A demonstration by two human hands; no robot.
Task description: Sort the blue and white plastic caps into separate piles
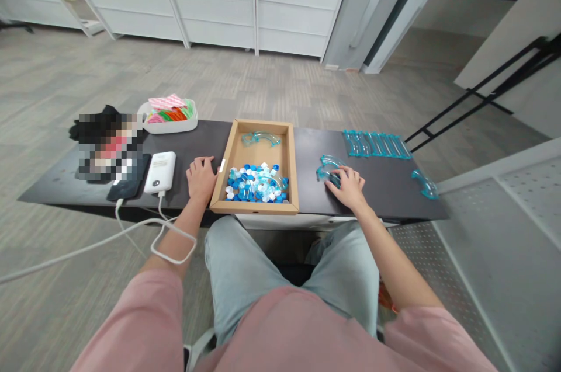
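My right hand (pixel 349 186) is closed with its fingertips on a curved clear-blue track piece (pixel 325 174) lying on the dark tabletop. Just behind it, a second curved piece (pixel 333 160) lies close by. To the left, my left hand (pixel 201 179) rests on the table with fingers apart, beside the left wall of a cardboard box (pixel 294 164). Inside the box, blue and white beads (pixel 245 179) fill the near half, mixed with some clear-blue pieces. One more curved piece (pixel 262 138) lies at the box's far end.
A row of clear-blue track pieces (pixel 377 144) lies at the back right. Another curved piece (pixel 425 185) sits near the right edge. Left of me are a white power bank (pixel 160 172) with cables, a phone (pixel 129 178) and a white tray (pixel 175 127) of colourful items.
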